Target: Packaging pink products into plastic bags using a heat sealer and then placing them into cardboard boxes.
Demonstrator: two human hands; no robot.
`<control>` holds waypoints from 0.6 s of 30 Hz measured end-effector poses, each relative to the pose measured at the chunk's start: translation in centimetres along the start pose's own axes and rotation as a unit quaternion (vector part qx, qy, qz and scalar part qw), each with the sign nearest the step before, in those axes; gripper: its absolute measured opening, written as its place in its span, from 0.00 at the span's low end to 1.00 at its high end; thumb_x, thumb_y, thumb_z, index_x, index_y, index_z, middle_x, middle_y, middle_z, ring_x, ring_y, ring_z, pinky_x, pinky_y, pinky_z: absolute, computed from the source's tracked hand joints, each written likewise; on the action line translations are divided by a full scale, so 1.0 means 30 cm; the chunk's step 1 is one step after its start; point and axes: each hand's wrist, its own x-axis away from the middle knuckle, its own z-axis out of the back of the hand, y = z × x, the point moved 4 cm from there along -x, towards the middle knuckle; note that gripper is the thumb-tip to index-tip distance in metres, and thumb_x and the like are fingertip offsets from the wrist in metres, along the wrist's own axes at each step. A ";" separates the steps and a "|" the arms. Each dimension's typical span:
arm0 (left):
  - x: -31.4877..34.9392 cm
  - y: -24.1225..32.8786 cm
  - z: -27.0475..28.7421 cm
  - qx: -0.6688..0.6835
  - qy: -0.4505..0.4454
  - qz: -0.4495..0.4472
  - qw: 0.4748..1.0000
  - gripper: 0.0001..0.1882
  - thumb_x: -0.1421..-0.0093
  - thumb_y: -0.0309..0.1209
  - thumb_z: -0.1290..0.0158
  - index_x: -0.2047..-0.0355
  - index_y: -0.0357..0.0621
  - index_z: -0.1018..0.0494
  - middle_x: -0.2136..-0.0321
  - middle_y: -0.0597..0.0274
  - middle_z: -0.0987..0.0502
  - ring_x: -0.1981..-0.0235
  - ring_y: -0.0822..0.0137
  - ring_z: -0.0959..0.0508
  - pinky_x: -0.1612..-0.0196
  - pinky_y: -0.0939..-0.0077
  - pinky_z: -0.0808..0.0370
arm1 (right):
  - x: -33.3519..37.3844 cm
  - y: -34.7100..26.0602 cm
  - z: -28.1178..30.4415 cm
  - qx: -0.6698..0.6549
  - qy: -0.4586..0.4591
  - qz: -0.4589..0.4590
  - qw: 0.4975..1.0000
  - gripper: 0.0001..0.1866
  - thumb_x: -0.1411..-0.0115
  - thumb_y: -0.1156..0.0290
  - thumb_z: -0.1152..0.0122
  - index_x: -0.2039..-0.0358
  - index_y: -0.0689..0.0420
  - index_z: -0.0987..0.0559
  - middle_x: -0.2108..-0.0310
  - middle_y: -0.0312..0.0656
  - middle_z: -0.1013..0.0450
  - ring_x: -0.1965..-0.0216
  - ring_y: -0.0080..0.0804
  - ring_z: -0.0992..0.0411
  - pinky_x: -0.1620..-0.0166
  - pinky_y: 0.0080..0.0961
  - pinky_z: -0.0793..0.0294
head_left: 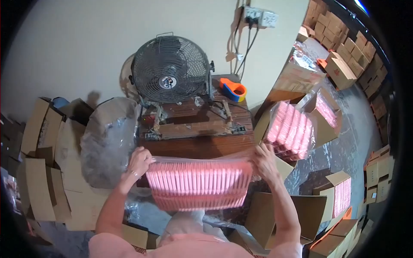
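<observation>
A clear bag of pink packs [198, 182] is held up by its 2 upper corners, 1 gripped in the closed left hand [140, 161] and 1 in the closed right hand [264, 162]. The bag is suspended before the wooden table [193, 147] (a black fan [170, 69] is set on it).

Clear plastic bag [201, 159], top taut; slim pink pieces [198, 181] inside, tightly rowed; near edge of wooden table [193, 147].

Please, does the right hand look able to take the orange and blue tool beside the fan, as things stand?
Probably not at once: the right hand is holding the bag of pink packs. Otherwise, the way over the table to the tool looks free.
</observation>
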 end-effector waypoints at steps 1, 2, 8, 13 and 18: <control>-0.044 -0.114 -0.068 -0.030 0.012 -0.003 0.999 0.12 0.61 0.29 0.36 0.86 0.43 0.30 0.80 0.55 0.30 0.71 0.52 0.30 0.65 0.61 0.32 | -0.069 0.023 -0.104 0.001 -0.004 -0.026 1.000 0.09 0.65 0.69 0.37 0.78 0.54 0.23 0.67 0.39 0.35 0.58 0.39 0.38 0.58 0.39 0.39; -0.084 -0.186 -0.118 -0.024 0.003 -0.003 1.000 0.12 0.61 0.29 0.36 0.86 0.43 0.30 0.80 0.55 0.30 0.71 0.52 0.30 0.65 0.61 0.32 | -0.122 0.050 -0.192 0.003 -0.009 -0.054 0.999 0.10 0.65 0.69 0.37 0.77 0.55 0.23 0.63 0.40 0.35 0.56 0.40 0.39 0.56 0.40 0.39; -0.103 -0.502 -0.327 0.318 -0.024 0.257 0.912 0.10 0.52 0.24 0.39 0.72 0.40 0.30 0.76 0.56 0.24 0.74 0.65 0.23 0.71 0.73 0.26 | -0.099 0.189 -0.525 -0.430 -0.090 -0.432 0.788 0.07 0.55 0.78 0.35 0.74 0.59 0.24 0.73 0.38 0.27 0.73 0.27 0.30 0.70 0.27 0.30; -0.095 -0.525 -0.351 0.546 0.051 0.390 0.740 0.08 0.48 0.21 0.44 0.70 0.39 0.33 0.75 0.57 0.24 0.77 0.64 0.24 0.74 0.72 0.25 | -0.165 0.225 -0.529 -0.535 0.083 -0.478 0.692 0.08 0.51 0.83 0.40 0.69 0.61 0.27 0.80 0.38 0.28 0.82 0.22 0.30 0.79 0.17 0.30; -0.194 -0.674 -0.362 0.582 0.203 0.401 0.678 0.07 0.46 0.21 0.45 0.71 0.38 0.34 0.78 0.57 0.27 0.79 0.65 0.26 0.75 0.69 0.25 | -0.363 0.340 -0.650 -0.594 0.104 -0.433 0.670 0.08 0.50 0.82 0.39 0.69 0.60 0.27 0.76 0.37 0.27 0.77 0.20 0.29 0.74 0.17 0.30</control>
